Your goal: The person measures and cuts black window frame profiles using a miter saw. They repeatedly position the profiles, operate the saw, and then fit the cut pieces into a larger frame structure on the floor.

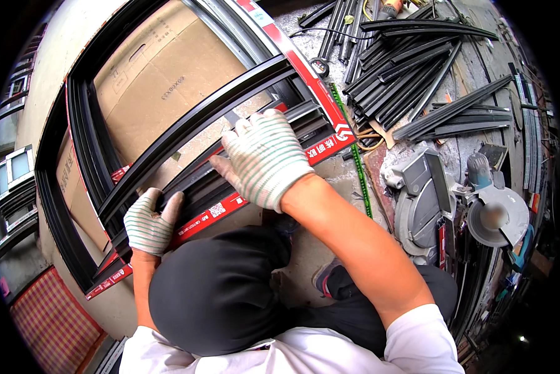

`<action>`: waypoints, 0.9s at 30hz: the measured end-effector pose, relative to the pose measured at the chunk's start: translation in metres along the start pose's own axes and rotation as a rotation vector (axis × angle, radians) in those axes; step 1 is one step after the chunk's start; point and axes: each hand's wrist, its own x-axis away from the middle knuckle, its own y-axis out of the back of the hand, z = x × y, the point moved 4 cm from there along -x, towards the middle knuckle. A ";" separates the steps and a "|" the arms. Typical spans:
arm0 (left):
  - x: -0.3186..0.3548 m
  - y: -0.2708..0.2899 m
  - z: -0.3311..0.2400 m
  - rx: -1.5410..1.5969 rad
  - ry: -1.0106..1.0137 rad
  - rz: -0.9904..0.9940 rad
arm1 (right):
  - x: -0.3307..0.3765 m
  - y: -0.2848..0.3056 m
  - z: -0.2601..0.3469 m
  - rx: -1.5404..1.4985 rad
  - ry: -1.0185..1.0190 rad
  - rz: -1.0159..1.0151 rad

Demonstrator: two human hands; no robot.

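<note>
The fingers of the right hand (pixel 264 159) lie spread and nearly flat, palm down, on a black profile strip (pixel 196 121) and the frame rail beneath it, pressing rather than clasping. The left hand (pixel 148 223), nearer and to the left, has its fingers curled over the near edge of the same dark window frame (pixel 74 162), thumb up against the rail, a loose grip on the edge. Both hands wear white knit gloves with thin green stripes.

The frame is black metal with several grooved channels running side by side, its near rail still wrapped in red and white protective tape (pixel 214 212) (the far right rail carries the same tape). It lies flat across the left half of the scene, over sheets of brown cardboard (pixel 161 68). To the right, well apart, a pile of black offcut strips (pixel 411 68) lies on the floor, with a grey mitre saw (pixel 442 199) nearer.
</note>
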 end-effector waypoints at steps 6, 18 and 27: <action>-0.018 0.002 0.012 0.032 -0.013 -0.037 | -0.029 -0.007 -0.003 0.031 0.053 0.012; -0.014 0.002 0.009 -0.037 -0.114 -0.035 | -0.023 -0.007 -0.001 0.030 0.043 0.040; -0.015 0.002 -0.005 -0.018 -0.115 -0.069 | -0.016 -0.008 -0.005 0.097 0.048 -0.014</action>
